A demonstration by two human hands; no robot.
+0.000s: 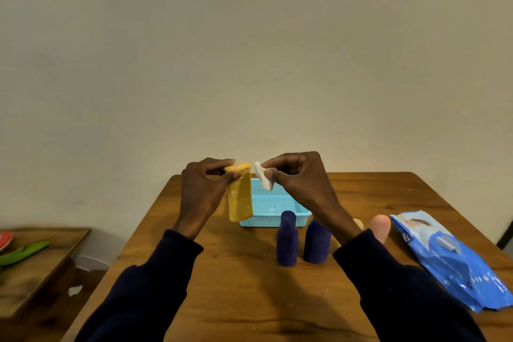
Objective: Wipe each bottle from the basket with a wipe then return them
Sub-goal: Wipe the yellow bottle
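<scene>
My left hand (204,189) grips a yellow bottle (240,197) near its top end and holds it in the air in front of the light blue basket (273,209). My right hand (298,175) pinches a small white wipe (263,174) just right of the bottle's top, a little apart from it. Two dark blue bottles (287,239) (317,241) stand upright on the wooden table (236,286) before the basket. A pink bottle (380,226) shows behind my right sleeve, partly hidden.
A blue pack of wipes (455,261) lies at the table's right edge. A lower wooden surface (36,266) at the left carries a green object (25,251) and something red. A bare wall stands behind the table.
</scene>
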